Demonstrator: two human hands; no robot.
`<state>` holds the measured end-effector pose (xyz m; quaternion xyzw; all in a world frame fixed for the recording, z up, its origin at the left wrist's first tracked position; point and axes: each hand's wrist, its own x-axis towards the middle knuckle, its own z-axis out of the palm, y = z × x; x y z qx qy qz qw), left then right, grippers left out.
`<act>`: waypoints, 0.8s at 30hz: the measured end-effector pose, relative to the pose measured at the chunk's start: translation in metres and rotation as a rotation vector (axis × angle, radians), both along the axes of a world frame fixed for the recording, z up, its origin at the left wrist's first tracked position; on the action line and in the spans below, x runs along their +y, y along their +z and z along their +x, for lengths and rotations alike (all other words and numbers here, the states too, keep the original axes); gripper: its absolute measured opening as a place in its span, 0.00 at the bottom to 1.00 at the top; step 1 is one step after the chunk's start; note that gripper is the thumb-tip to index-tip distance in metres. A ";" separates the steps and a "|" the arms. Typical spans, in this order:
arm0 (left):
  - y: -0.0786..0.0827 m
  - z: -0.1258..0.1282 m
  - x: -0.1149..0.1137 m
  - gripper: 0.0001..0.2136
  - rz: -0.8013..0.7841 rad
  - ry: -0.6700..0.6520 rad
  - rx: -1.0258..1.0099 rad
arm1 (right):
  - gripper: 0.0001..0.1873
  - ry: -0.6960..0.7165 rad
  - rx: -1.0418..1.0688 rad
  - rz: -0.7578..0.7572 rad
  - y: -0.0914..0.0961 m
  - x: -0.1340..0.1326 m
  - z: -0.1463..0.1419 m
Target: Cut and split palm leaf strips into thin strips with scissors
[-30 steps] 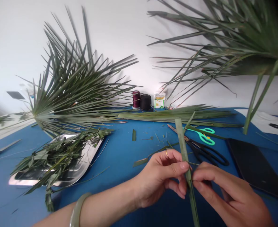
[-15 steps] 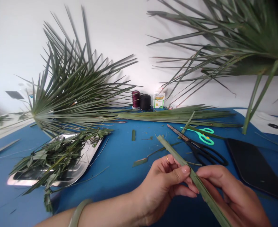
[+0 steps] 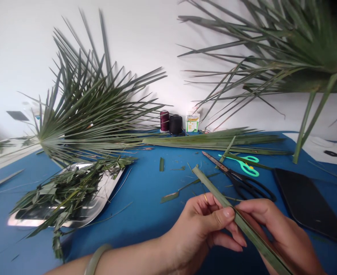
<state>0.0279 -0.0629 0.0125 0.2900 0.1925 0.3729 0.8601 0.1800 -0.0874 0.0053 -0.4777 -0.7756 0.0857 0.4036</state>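
Green strip (image 3: 251, 232) runs diagonally between thumb and fingers of the left hand (image 3: 201, 223), one end poking out past the grip, the rest slanting down along the right hand (image 3: 285, 233). Left's pinched on it, thumb on top. Right's fingertips touch its edge, can't tell if they're gripping. Box (image 3: 192, 121) out back has print, too small to read.
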 end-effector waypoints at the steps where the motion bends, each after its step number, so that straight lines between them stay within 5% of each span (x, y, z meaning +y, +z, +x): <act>1: 0.000 0.000 0.000 0.04 -0.001 -0.002 0.001 | 0.07 0.002 -0.042 0.036 0.001 0.001 0.001; 15: -0.001 0.000 0.001 0.06 -0.063 0.012 0.056 | 0.05 0.067 -0.156 0.166 0.001 0.005 0.006; 24: -0.002 0.000 0.000 0.06 -0.064 0.011 0.089 | 0.06 -0.055 -0.097 0.147 -0.006 0.000 0.002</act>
